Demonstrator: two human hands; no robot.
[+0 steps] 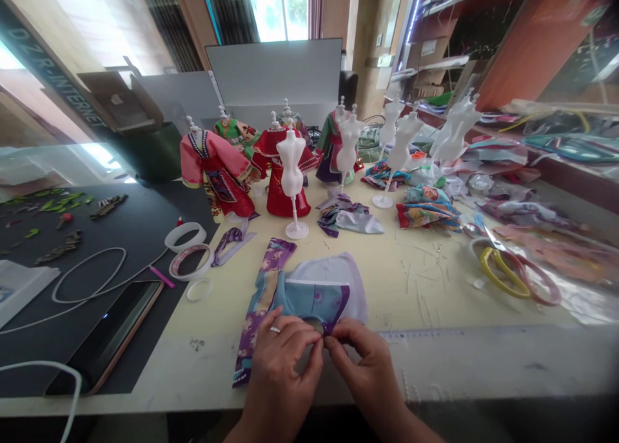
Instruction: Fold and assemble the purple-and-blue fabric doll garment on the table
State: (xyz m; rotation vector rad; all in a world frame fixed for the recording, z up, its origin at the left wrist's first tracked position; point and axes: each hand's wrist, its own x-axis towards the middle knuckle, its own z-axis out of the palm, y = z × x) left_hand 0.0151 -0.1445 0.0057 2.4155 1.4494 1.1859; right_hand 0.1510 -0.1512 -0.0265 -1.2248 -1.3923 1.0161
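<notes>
A small doll garment (309, 291) of blue, purple and white cloth lies flat near the front edge of the cream table (425, 282). My left hand (280, 365), with a ring on one finger, pinches the garment's lower edge. My right hand (362, 362) pinches the same edge right beside it, fingertips of both hands nearly touching. A purple patterned strip (256, 314) of the garment runs down under my left hand.
A bare white mannequin stand (293, 178) rises just behind the garment. Dressed doll mannequins (220, 172) and more bare ones (401, 146) fill the back. Tape rolls (191, 259), a phone (113, 333), yellow-handled scissors (503, 269), fabric scraps (348, 217) and a ruler (464, 332) lie around.
</notes>
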